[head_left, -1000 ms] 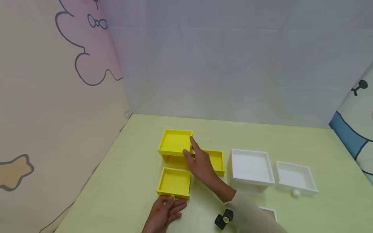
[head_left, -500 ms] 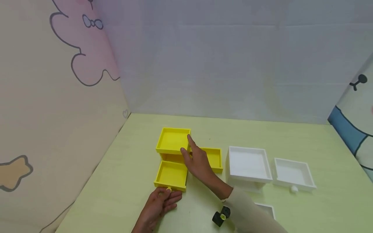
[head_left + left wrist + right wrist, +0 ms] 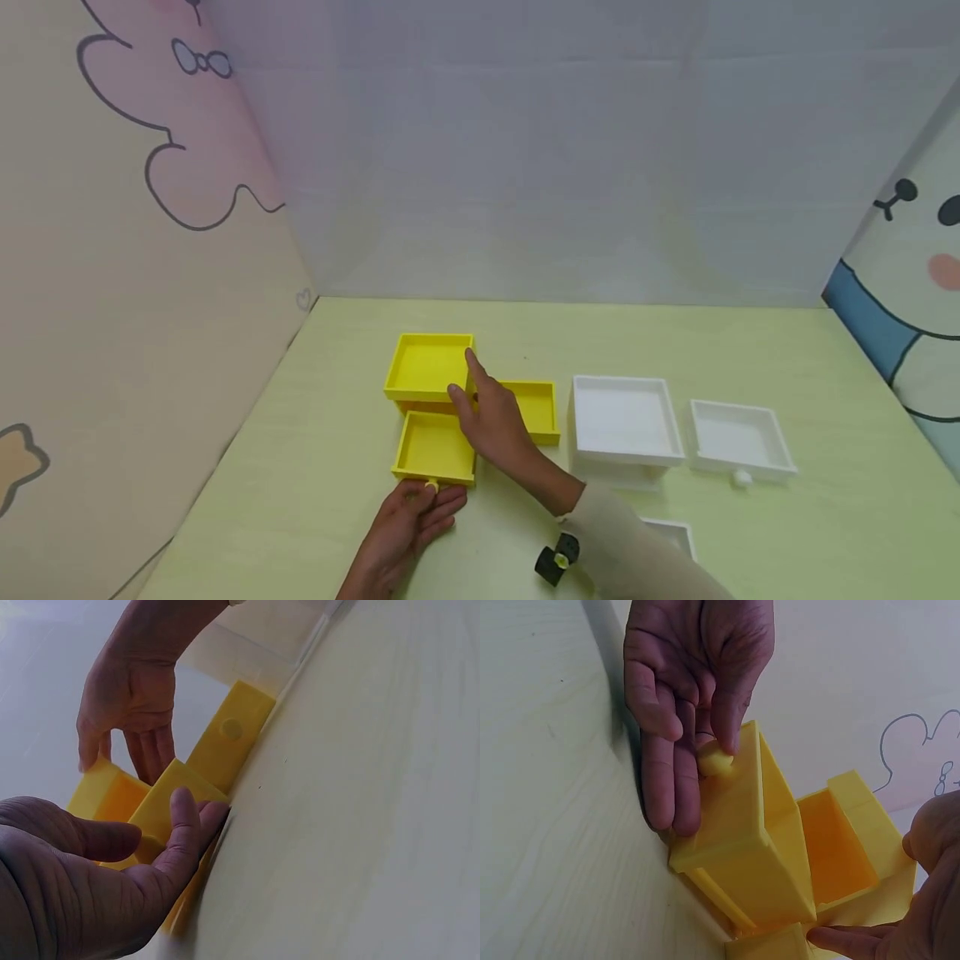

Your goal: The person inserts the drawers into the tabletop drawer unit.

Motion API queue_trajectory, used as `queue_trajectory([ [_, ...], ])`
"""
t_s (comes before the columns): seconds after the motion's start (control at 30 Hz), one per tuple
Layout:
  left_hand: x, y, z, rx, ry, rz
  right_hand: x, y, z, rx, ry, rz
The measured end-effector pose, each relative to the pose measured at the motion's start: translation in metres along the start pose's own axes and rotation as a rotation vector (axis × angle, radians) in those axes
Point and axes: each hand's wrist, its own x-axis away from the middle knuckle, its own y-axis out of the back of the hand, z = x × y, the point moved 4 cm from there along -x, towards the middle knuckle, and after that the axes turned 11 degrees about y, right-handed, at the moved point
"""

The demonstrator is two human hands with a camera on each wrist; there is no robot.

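In the head view, a yellow drawer [image 3: 435,447] sits partly in the lower front of a small yellow cabinet [image 3: 429,367] with a tray-like top. My left hand [image 3: 401,529] pinches the round yellow knob [image 3: 715,759] on the drawer's front between thumb and fingers; the right wrist view shows its other fingers stretched below the knob. My right hand [image 3: 497,423] holds the cabinet at its front right corner, thumb at the front edge and index finger along the right rim. Its remaining fingers are mostly hidden in the head view. Behind that hand lies a second yellow drawer [image 3: 536,410].
Right of the yellow pieces stands a white cabinet [image 3: 626,417], and beside it lies a white drawer [image 3: 742,437] with a round knob. Another white piece [image 3: 675,535] is partly covered by my right sleeve [image 3: 637,550]. Walls border the table [image 3: 285,467] at the back and left.
The yellow drawer has slid back toward the cabinet, closing the gap between them, and my left hand has moved with it. My right hand keeps its place on the cabinet. The head view has shifted.
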Motion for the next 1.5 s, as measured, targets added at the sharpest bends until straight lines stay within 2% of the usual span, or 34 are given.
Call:
queue_trajectory([
  [0.33, 0.0000, 0.0017, 0.0018, 0.051, 0.012, -0.033, 0.0021, -0.0018, 0.0026, 0.035, -0.009, 0.006],
  [0.5, -0.0006, -0.0003, 0.0032, 0.041, 0.000, -0.027, 0.0034, 0.0004, 0.0020, 0.046, -0.013, 0.000],
  [0.9, -0.0048, 0.0020, 0.0050, 0.045, 0.002, -0.064, 0.0016, -0.0025, -0.0023, 0.020, -0.007, 0.009],
  [1.17, -0.0049, 0.0048, 0.0015, 0.035, -0.008, -0.036, 0.0015, 0.0000, -0.0025, -0.006, -0.017, 0.004],
  [1.5, -0.0030, 0.0088, -0.0034, 0.042, -0.017, -0.026, 0.0007, 0.0001, -0.0004, -0.023, 0.049, -0.020],
])
